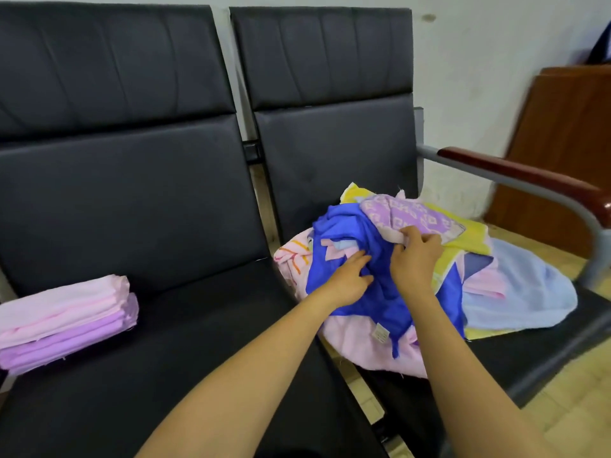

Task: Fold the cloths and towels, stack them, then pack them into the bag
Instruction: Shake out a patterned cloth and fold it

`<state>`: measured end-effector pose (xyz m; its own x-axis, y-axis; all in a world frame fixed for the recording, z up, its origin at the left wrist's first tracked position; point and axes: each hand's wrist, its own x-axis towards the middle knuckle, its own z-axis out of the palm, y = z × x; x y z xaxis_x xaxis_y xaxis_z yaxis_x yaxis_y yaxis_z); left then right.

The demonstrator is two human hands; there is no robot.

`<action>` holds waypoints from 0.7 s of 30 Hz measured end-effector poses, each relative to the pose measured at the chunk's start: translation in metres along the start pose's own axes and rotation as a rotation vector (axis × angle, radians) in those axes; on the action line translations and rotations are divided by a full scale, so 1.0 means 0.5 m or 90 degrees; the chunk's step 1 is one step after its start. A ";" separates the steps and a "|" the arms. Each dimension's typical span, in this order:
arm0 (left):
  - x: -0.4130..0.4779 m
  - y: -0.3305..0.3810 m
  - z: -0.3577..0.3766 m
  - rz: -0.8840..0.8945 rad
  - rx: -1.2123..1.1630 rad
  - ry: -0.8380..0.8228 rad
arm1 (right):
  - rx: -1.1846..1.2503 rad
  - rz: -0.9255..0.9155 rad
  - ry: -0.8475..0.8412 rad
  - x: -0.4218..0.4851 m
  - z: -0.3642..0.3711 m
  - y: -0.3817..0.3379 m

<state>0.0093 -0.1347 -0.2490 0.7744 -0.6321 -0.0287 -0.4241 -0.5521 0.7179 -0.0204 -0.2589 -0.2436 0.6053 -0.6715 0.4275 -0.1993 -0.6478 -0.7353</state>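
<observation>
Purple patterned towel [406,213] sits on top of the loose cloth pile [357,345] on the right seat [330,153]. Its long axis runs L-to-R, far end pointing twd the armrest [515,173].

Right hand [416,256]: fingers curled, gripping the towel's near edge. Left hand [347,279]: fingers fairly straight, resting on the blue cloth [380,305], no grip.

Risks:
- The towel looks tangled w/ the blue cloth, so a quick pull probably drags it and others along.
- The pile overhangs the seat's front edge, so pink pieces may slide to the floor.
- The light-blue towel [522,292] lies near the side edge and could follow.

Folded stack [62,322] is well apart on the left seat [148,209]. No bag in view.
</observation>
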 end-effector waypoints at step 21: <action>-0.384 0.104 -0.295 0.121 -0.278 0.414 | 0.226 -0.295 -0.252 -0.137 -0.237 -0.409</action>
<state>-0.0920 0.0382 -0.1034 0.8831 -0.1767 0.4347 -0.4576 -0.1192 0.8811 -0.1126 -0.1231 -0.0600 0.8155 -0.1287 0.5643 0.3701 -0.6335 -0.6795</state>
